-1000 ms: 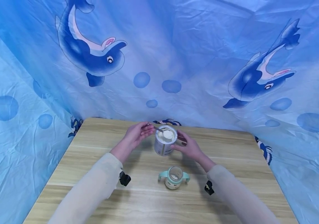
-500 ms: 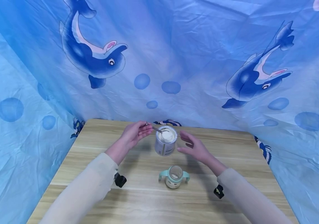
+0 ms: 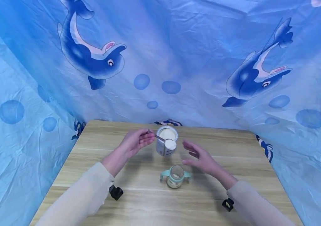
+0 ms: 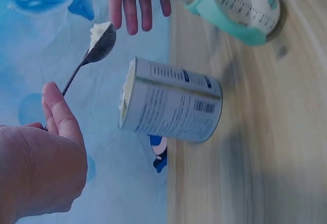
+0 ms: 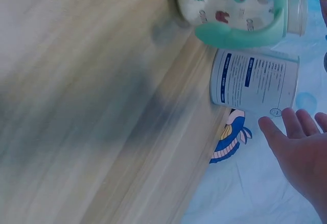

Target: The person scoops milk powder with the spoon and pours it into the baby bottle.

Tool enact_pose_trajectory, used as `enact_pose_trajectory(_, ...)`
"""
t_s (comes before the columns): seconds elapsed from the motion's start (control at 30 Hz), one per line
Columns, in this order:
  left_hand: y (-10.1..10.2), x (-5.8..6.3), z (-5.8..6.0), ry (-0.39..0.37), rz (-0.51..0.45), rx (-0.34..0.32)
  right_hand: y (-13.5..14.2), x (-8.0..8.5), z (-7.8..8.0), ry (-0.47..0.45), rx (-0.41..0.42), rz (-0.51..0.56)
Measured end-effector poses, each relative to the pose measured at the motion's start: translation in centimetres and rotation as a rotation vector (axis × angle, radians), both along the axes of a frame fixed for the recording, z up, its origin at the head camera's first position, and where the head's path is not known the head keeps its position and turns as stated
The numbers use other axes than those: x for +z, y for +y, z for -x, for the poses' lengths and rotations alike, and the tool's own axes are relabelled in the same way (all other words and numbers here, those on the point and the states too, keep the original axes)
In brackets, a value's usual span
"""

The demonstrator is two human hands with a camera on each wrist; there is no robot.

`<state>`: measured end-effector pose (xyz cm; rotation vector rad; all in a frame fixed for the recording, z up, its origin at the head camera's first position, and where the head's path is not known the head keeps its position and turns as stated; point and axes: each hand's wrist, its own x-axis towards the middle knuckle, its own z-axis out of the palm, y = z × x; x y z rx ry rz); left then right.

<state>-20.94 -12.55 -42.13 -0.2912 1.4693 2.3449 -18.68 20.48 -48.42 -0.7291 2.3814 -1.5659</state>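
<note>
Pale wood makes up the table [image 3: 92, 147], and just past its far edge a blue sheet [image 3: 200, 47] printed with dolphins rises like a wall, more of it running along the left and right edges. Near the middle of that far edge an open tin [image 3: 161, 148] stands upright, with pale powder [image 3: 166, 132] inside. Nearer the person, in front of the tin and slightly toward the right edge, a bottle [image 3: 174, 182] with two mint-green handles stands upright, its top open. The left hand [image 3: 133, 141], on the left-edge side of the tin, pinches a spoon [image 4: 104, 45] by its handle, some of its fingers stretched out. The spoon carries a white heap [image 3: 170, 144] and is raised above the tin's rim, toward the person's side. The right hand [image 3: 200, 159] is released, fingers parted and gently bent, apart from tin and bottle. Broad stretches of wood run from both vessels to the side edges; the strip behind the tin is narrow.
</note>
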Motion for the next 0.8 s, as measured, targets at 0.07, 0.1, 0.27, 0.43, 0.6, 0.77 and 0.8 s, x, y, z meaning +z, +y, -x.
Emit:
enact_pose_trajectory(0.07,0.1,0.0,-0.6,0.002,0.003,-0.011,0.3,-0.2,-0.6,-0.002,0.012,-0.001)
enact_pose_trajectory(0.1,0.2,0.0,-0.8,-0.001,0.003,-0.013,0.5,-0.3,-0.9,-0.002,0.018,-0.006)
enact_pose_trajectory(0.27,0.6,-0.2,-1.9,-0.002,0.016,-0.031,1.1,-0.9,-2.3,-0.004,0.032,-0.055)
enact_pose_trajectory(0.43,0.9,-0.6,-2.8,-0.008,0.021,-0.041,1.3,-1.9,-3.4,0.032,0.055,-0.085)
enact_pose_trajectory(0.6,1.3,-1.3,-3.7,-0.010,0.024,-0.051,1.2,-2.8,-4.2,0.050,0.058,-0.087)
enact_pose_trajectory(0.77,1.6,-2.0,-4.5,-0.017,0.023,-0.058,0.9,-3.3,-5.0,0.030,0.064,-0.060)
enact_pose_trajectory(0.8,1.7,-2.1,-4.6,-0.019,0.022,-0.059,0.8,-3.4,-5.1,0.022,0.063,-0.057)
